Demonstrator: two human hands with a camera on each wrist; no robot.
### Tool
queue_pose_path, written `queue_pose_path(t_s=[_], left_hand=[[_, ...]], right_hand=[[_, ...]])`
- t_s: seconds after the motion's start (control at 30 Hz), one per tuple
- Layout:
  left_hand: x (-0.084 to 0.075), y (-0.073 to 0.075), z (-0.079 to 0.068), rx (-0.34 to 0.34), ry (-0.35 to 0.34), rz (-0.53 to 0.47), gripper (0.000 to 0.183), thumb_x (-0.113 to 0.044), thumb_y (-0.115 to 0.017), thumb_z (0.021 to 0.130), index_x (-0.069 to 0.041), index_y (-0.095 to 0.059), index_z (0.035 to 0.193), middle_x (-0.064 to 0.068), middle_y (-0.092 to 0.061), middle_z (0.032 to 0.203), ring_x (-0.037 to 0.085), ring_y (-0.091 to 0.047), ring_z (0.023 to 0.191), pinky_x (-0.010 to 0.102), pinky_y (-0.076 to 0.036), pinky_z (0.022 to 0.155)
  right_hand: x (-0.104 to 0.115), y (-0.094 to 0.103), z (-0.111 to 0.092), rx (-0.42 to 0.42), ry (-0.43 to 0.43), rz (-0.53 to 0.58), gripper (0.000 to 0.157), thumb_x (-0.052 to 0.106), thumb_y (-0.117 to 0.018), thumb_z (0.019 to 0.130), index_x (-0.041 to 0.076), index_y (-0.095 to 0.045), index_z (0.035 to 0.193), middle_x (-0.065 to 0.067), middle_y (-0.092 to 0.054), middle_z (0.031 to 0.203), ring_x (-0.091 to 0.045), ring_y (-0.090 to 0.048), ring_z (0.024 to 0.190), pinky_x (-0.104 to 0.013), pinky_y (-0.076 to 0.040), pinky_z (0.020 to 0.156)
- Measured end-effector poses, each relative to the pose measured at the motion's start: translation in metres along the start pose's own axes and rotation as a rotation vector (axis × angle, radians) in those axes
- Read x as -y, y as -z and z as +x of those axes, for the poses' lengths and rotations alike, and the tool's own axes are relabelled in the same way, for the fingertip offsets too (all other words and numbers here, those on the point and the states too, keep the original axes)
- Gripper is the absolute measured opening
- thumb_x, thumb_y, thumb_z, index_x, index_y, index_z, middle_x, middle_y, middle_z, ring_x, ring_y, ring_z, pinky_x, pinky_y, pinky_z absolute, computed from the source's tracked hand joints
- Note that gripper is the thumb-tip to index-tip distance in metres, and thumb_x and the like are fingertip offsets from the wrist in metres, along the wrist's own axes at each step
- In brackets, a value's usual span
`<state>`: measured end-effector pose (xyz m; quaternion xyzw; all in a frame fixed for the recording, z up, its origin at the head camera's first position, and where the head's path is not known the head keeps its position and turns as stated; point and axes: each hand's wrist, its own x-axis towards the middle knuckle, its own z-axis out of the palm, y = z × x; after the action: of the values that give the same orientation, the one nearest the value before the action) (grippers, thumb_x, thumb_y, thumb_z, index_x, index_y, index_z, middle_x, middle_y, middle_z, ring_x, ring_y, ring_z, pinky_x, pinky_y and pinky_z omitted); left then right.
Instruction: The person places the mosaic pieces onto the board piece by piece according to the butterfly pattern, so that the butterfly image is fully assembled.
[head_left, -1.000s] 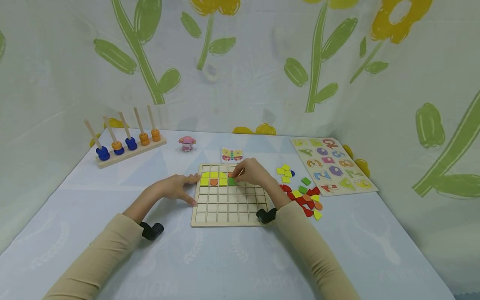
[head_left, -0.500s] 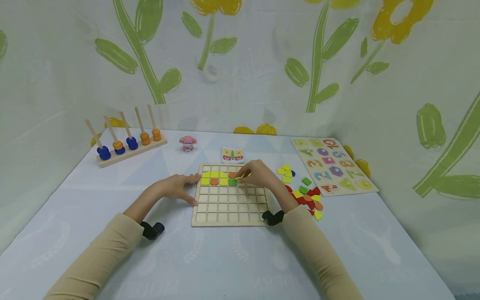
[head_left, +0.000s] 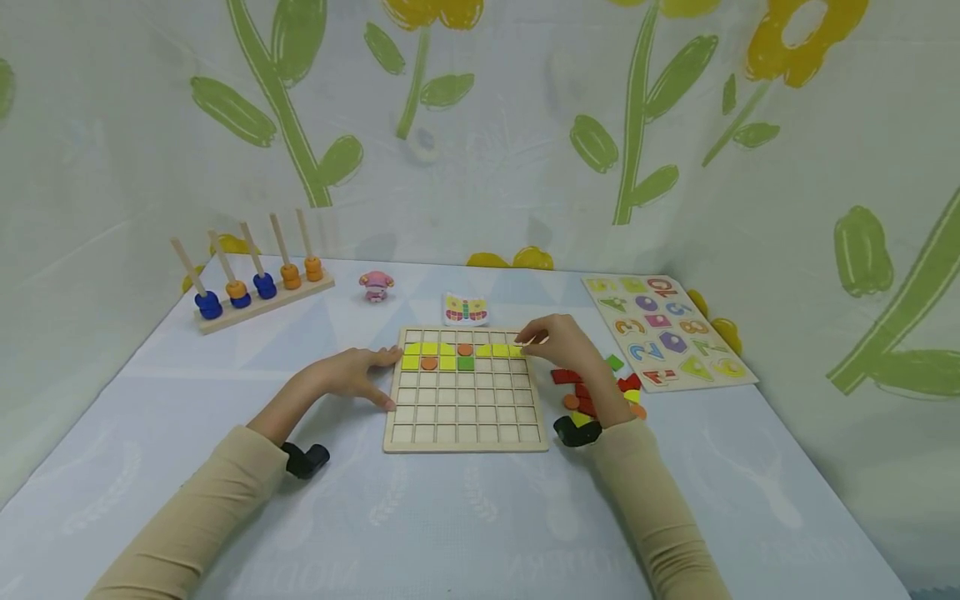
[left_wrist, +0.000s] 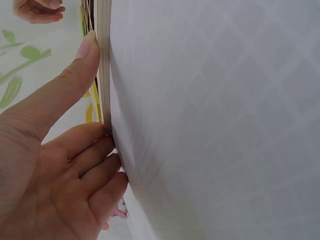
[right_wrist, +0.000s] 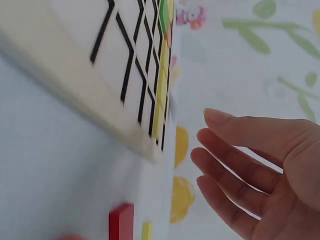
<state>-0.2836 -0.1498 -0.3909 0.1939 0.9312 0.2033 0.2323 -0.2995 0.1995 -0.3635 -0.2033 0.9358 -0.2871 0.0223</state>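
Note:
A wooden grid board (head_left: 465,417) lies flat on the table. In its upper rows sit several yellow tiles (head_left: 411,363), an orange disc (head_left: 465,350), a second orange disc (head_left: 428,364) and a green square (head_left: 465,364). More yellow tiles (head_left: 500,351) fill the right end of the second row. My left hand (head_left: 348,372) touches the board's left edge with thumb and fingertips, fingers extended, as the left wrist view confirms. Just off the right edge is my right hand (head_left: 562,342); in the right wrist view its loosely bent fingers (right_wrist: 235,175) hold nothing.
Loose red tiles (head_left: 566,377) and other pieces lie right of the board, partly hidden by the right arm. Behind the board are a butterfly card (head_left: 466,310) and a pink figurine (head_left: 376,286). A peg stacker (head_left: 262,304) stands left, a number puzzle (head_left: 663,333) right.
My right hand has moved right, from above the board's upper middle to its right edge, uncovering yellow tiles in the second row. The left hand has stayed put.

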Motion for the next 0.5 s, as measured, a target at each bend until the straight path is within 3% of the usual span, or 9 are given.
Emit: queue_pose_path(t_s=[0.3, 0.5], left_hand=[[0.001, -0.001, 0.001, -0.003, 0.003, -0.001, 0.101, -0.046, -0.08, 0.075, -0.01, -0.025, 0.152, 0.019, -0.02, 0.156, 0.039, -0.017, 0.143, 0.058, -0.02, 0.112], [0.001, -0.001, 0.001, -0.004, 0.0, -0.003, 0.101, -0.045, -0.08, 0.075, -0.01, -0.026, 0.152, 0.02, -0.021, 0.155, 0.04, -0.018, 0.143, 0.058, -0.02, 0.111]], right_hand=[[-0.037, 0.018, -0.007, -0.05, -0.152, -0.042, 0.018, 0.009, -0.071, 0.087, 0.002, -0.073, 0.103, -0.009, -0.07, 0.095, -0.025, -0.061, 0.087, -0.038, -0.051, 0.079], [-0.059, 0.025, -0.013, -0.005, -0.245, -0.061, 0.018, 0.011, -0.073, 0.086, 0.003, -0.073, 0.102, -0.01, -0.071, 0.097, -0.026, -0.062, 0.089, -0.041, -0.051, 0.082]])
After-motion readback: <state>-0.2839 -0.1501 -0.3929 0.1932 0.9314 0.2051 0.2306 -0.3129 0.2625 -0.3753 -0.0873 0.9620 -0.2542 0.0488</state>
